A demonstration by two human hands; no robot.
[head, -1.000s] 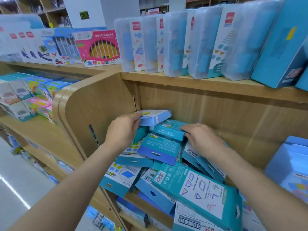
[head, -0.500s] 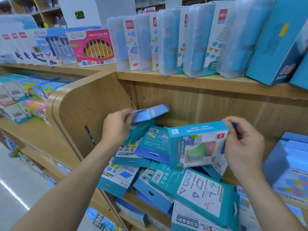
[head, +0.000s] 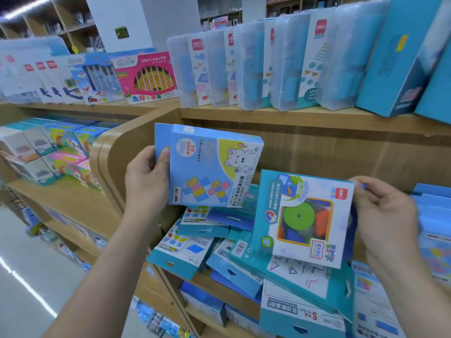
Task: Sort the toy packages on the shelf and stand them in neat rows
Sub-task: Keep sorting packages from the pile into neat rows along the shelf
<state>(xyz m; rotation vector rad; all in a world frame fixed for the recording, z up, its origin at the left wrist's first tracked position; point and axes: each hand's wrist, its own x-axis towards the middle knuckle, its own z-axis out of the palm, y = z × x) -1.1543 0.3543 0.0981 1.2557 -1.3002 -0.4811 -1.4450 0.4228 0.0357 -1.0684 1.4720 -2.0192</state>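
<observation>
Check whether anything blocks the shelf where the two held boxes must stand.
Yes. The left hand holds the bear box and the right hand holds the disc box above a heap of packages lying flat and overlapping across the shelf. No bare standing room shows beneath them.

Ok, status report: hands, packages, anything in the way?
Left hand grips bear box, held up. Right hand pinches disc box by its edge. Pile jumbled on shelf, crowding the standing space.
</observation>
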